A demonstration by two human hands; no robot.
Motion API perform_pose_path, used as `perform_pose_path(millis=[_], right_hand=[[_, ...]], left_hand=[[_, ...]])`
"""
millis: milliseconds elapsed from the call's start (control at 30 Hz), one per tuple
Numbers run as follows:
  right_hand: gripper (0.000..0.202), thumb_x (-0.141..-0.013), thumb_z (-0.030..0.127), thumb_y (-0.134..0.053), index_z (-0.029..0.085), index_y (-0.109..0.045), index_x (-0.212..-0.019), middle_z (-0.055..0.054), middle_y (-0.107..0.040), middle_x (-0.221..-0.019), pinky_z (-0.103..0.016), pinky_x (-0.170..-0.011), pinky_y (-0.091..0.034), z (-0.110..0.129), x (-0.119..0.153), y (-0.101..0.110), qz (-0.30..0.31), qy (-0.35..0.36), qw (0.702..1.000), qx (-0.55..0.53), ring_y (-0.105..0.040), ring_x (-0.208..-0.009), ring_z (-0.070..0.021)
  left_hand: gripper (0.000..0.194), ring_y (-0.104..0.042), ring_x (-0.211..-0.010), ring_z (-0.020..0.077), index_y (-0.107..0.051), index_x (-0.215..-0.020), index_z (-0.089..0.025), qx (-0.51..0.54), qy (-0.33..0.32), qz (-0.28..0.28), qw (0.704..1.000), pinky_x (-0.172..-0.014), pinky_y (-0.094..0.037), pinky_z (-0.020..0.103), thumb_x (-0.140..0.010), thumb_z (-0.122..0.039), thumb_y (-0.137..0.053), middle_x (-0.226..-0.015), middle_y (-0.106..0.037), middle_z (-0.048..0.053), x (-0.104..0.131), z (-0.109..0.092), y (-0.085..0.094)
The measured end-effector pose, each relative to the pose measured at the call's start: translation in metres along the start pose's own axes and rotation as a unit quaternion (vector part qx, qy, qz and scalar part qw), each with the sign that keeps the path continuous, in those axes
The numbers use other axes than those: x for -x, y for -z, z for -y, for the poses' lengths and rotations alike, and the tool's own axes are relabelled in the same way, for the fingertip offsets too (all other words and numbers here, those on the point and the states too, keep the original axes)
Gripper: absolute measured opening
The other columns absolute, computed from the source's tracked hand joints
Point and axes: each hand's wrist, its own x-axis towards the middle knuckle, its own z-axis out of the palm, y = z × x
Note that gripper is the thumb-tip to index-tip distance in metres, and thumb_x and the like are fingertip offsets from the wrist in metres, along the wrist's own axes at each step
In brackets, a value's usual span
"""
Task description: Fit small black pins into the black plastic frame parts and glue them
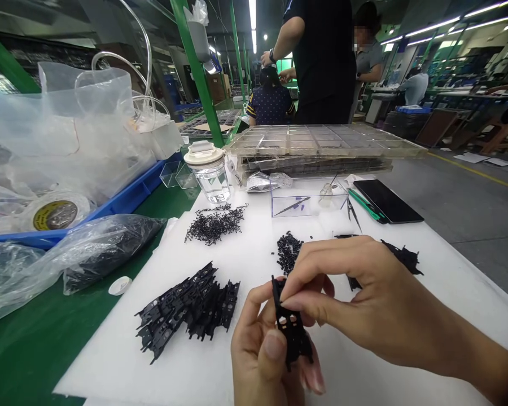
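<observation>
A flat black plastic frame piece (295,338) with holes and small prongs stands tilted in my left hand (260,349), whose thumb and fingers are closed around its sides. My right hand (355,299) pinches thumb and index finger together at the upper part of the same piece. Whatever is between those two fingertips is too small or hidden to make out. Beyond my hands is a heap of tiny black parts (288,252). To the left lies a pile of similar black frame pieces (186,310), and behind it a tangle of thin black bent parts (215,224).
A lidded jar (211,180) and a clear tray (292,206) with tweezers stand at the back. Green-handled cutters (366,206) lie beside a black tablet (387,201). More black pieces (402,256) sit right. Divided clear trays (322,141) are stacked behind; a blue bin (122,194) stands left.
</observation>
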Motion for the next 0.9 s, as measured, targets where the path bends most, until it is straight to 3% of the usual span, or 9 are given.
perform_pose_path(millis=[233,400,533,700,900], right_hand=[[0.009,-0.087,0.014,-0.074,0.022,-0.074,-0.083,0.008,-0.070,-0.074,-0.017,-0.061,-0.046,0.0016,-0.0018,0.0015,0.020,-0.032,0.999,-0.009,-0.060,-0.065,-0.0055],[0.009,-0.087,0.014,-0.073,0.022,-0.075,-0.083,0.007,-0.070,-0.075,-0.018,-0.062,-0.047,0.0005,0.0002,0.0006,0.014,-0.027,1.000,-0.005,-0.059,-0.065,-0.0061],[0.008,-0.087,0.013,-0.074,0.021,-0.075,-0.084,0.007,-0.069,-0.076,-0.016,-0.064,-0.047,-0.0003,0.0007,-0.0017,0.004,-0.008,1.000,-0.004,-0.060,-0.066,-0.0048],[0.007,-0.088,0.013,-0.074,0.020,-0.074,-0.085,0.007,-0.069,-0.077,-0.016,-0.064,-0.047,-0.0030,0.0005,-0.0020,0.006,0.002,1.000,0.000,-0.060,-0.067,-0.0048],[0.007,-0.090,0.013,-0.072,0.020,-0.073,-0.086,0.007,-0.069,-0.078,-0.017,-0.064,-0.046,-0.0044,0.0015,-0.0015,0.008,0.011,1.000,-0.003,-0.060,-0.067,-0.0047]], left_hand=[[0.044,-0.057,-0.032,0.0027,-0.079,-0.098,-0.020,-0.015,0.011,0.063,0.998,-0.037,-0.039,0.006,-0.070,-0.052,-0.088,-0.068,-0.073,0.002,-0.0023,-0.0043,0.0051],[0.036,-0.054,-0.032,0.0018,-0.079,-0.098,-0.025,-0.014,-0.005,0.047,0.999,-0.036,-0.040,0.008,-0.072,-0.050,-0.087,-0.072,-0.075,0.002,-0.0021,-0.0014,0.0071],[0.047,-0.052,-0.029,0.0022,-0.078,-0.097,-0.021,-0.028,-0.009,0.002,1.000,-0.033,-0.040,0.011,-0.064,-0.051,-0.091,-0.082,-0.080,0.007,-0.0021,0.0018,0.0064],[0.048,-0.052,-0.028,0.0021,-0.076,-0.096,-0.019,-0.023,-0.028,-0.024,0.999,-0.035,-0.040,0.009,-0.061,-0.046,-0.094,-0.068,-0.076,0.004,-0.0025,0.0023,0.0019],[0.053,-0.051,-0.027,0.0015,-0.077,-0.095,-0.019,-0.039,-0.017,-0.014,0.999,-0.032,-0.038,0.009,-0.059,-0.054,-0.093,-0.082,-0.079,0.008,-0.0038,0.0018,0.0044]])
